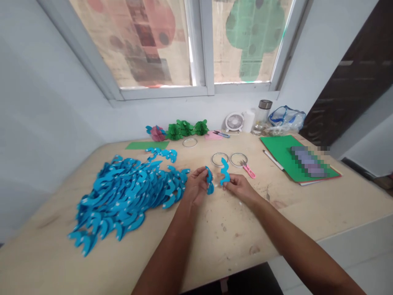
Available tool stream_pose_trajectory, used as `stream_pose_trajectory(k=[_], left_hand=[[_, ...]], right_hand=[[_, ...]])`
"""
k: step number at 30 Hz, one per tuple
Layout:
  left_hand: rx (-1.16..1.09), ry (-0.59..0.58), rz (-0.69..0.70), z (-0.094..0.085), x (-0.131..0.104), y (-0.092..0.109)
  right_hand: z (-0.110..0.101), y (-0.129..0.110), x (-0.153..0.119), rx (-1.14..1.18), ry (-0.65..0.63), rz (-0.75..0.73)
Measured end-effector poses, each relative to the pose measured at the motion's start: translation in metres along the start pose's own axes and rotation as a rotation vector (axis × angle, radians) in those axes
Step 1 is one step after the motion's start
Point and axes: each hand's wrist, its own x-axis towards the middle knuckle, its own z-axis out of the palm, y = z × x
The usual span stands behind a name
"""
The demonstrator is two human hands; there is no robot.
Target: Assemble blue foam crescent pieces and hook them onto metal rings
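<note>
Between the fingers of my left hand [198, 184] is a curved blue paper piece [210, 187], seen nearly edge-on. My right hand [241, 186] pinches a wavy blue paper strip [225, 168] at its lower end, so the strip stands upright. The two pieces are a small gap apart. Left of my left hand spreads a large heap of blue paper cutouts [132, 188] with white spots. Beyond my right hand lie two metal rings [238, 159] and small pink-handled snips [248, 170].
Along the wall stand green paper flowers [186, 128], a pink paper flower [157, 133], a small white fan [235, 122] and a glass bottle [263, 116]. A green folder [276, 153] bearing a blurred object lies at the right, beside a white pen [273, 159].
</note>
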Motion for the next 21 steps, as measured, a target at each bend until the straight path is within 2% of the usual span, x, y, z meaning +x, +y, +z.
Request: stream_pose_trajectory(k=[4,9,12,21], left_hand=[[-0.091,-0.027,-0.069,0.001,-0.004,0.004],[-0.1,-0.107,-0.173,0.006,-0.005,0.001],[-0.12,-0.139,-0.195,0.008,-0.005,-0.001],[-0.168,-0.06,-0.196,0.012,-0.006,-0.006]], right_hand=[[-0.001,0.004,0.001,-0.07,-0.01,-0.026],[0.001,0.008,0.0,-0.152,-0.104,-0.052],[0.003,0.009,-0.001,-0.193,-0.115,-0.046],[0.006,0.007,-0.002,-0.245,-0.123,-0.047]])
